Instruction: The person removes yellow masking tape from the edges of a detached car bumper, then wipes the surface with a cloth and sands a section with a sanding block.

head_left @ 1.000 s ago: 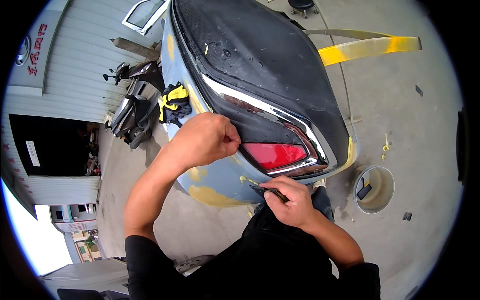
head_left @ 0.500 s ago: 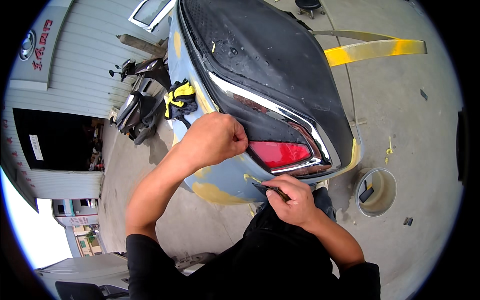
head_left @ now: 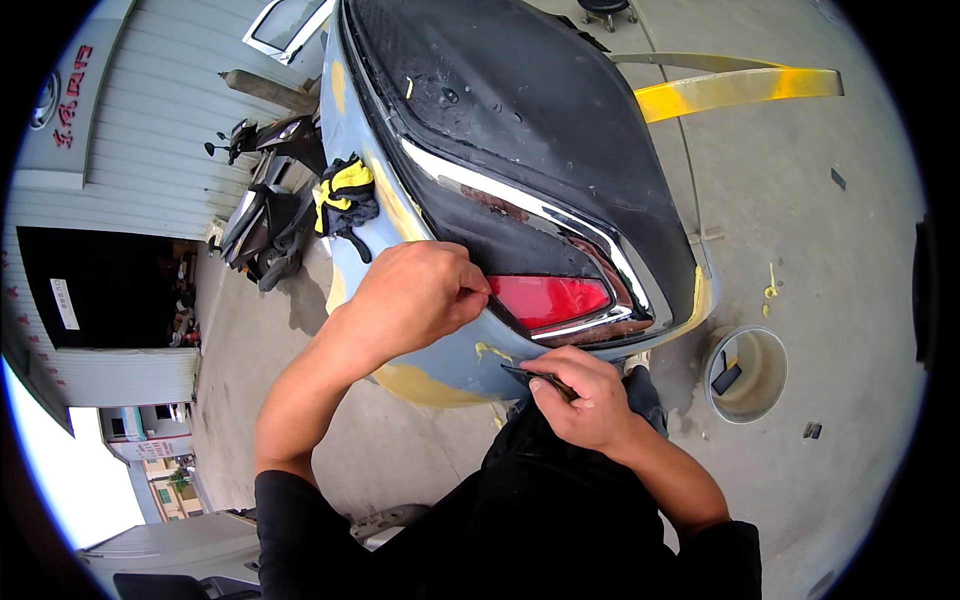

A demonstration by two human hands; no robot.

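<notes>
Beside the red light (head_left: 550, 302), left fingers (head_left: 472, 282) are pinched together, can't tell on what; right fingers (head_left: 572, 370) grip a half-hidden dark scraper (head_left: 519, 376) by the grey-blue panel (head_left: 455, 352). Bucket (head_left: 770, 375) has some dark block (head_left: 728, 379) inside.

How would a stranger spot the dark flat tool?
Find the blue-grey car bumper, then its red panel. Just below that panel in view, the right hand pinches the dark flat tool. It is held, unlike the dark piece inside the bucket.
</notes>
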